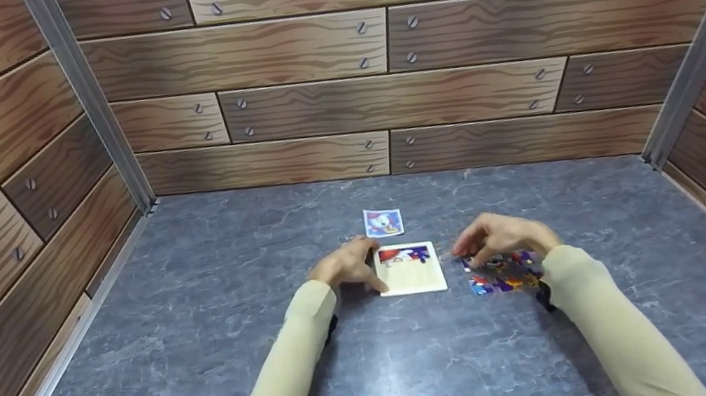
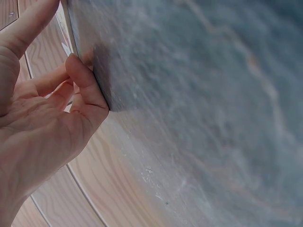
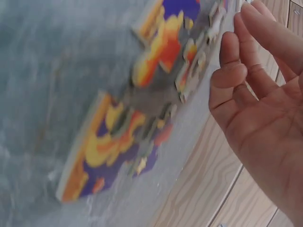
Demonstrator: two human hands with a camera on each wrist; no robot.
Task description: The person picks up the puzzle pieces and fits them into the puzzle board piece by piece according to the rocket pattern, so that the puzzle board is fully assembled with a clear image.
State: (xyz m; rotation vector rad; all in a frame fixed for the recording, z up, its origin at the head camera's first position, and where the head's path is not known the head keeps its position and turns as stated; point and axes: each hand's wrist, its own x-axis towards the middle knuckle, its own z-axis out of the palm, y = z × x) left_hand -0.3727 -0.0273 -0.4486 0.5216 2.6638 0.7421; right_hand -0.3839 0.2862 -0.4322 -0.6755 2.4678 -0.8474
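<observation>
A pale square puzzle tray (image 1: pixel 412 281) lies flat on the table, with joined jigsaw pieces (image 1: pixel 404 255) in red, white and purple along its far side. My left hand (image 1: pixel 349 262) holds the tray at its left edge, thumb at the near corner and fingers by the far one. In the left wrist view, curled fingers (image 2: pixel 85 87) rest low against the table beside the tray. Over the loose jigsaw pieces (image 1: pixel 505 284), right of the tray, hovers my right hand (image 1: pixel 504 234). Its fingers (image 3: pixel 229 78) are loosely bent, and no piece shows between them in the right wrist view.
Just beyond the tray lies a small picture card (image 1: pixel 384 222) with a white figure on blue. The grey marbled table (image 1: pixel 209 362) is enclosed by wood-patterned walls (image 1: pixel 310 109) at the back and both sides, with metal posts (image 1: pixel 98 111) in the corners.
</observation>
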